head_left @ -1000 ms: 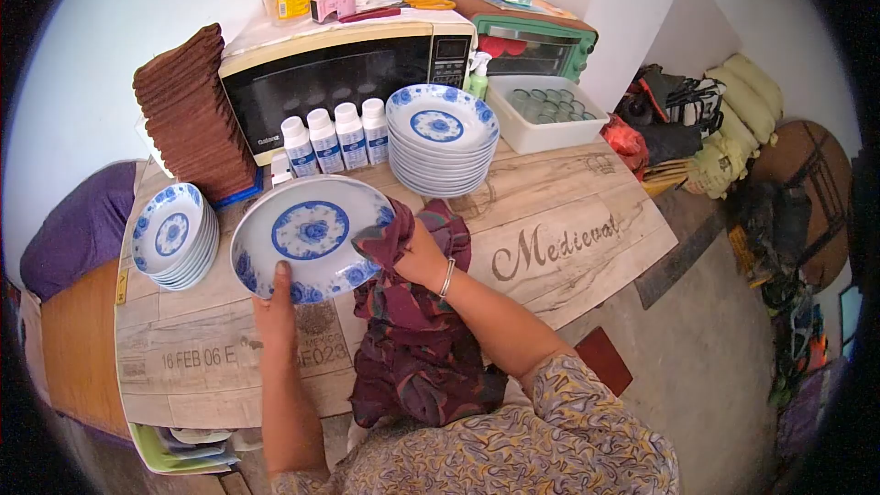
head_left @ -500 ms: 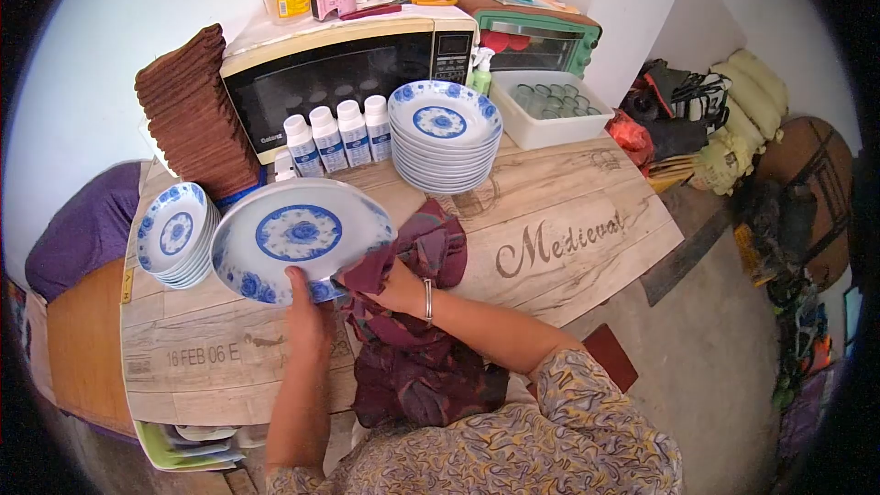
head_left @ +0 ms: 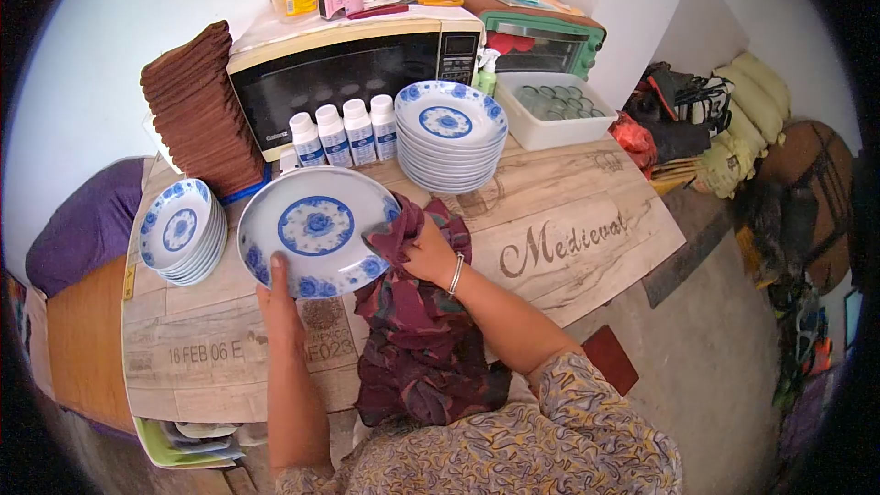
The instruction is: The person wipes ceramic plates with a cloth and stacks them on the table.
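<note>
A white plate with blue flowers (head_left: 315, 225) is held above the table, its face tilted toward me. My left hand (head_left: 280, 291) grips its near left rim, thumb on top of the face. My right hand (head_left: 429, 252) is closed on a dark maroon patterned cloth (head_left: 417, 357), which touches the plate's right rim and hangs down over the table's near edge. The fingers beneath the plate are hidden. Behind to the right stands a tall stack of similar plates (head_left: 449, 160). Another stack of smaller blue-and-white dishes (head_left: 181, 231) sits at the left.
Four white bottles (head_left: 335, 137) stand before a microwave (head_left: 339, 73). Folded brown towels (head_left: 202, 110) are piled at its left. A white tub of glasses (head_left: 559, 133) and a green oven (head_left: 541, 44) are at the back right of the wood-patterned table (head_left: 550, 247).
Over the last half second the plate has shifted right and tilted up more toward me. My right hand with the cloth has moved up and right along the rim.
</note>
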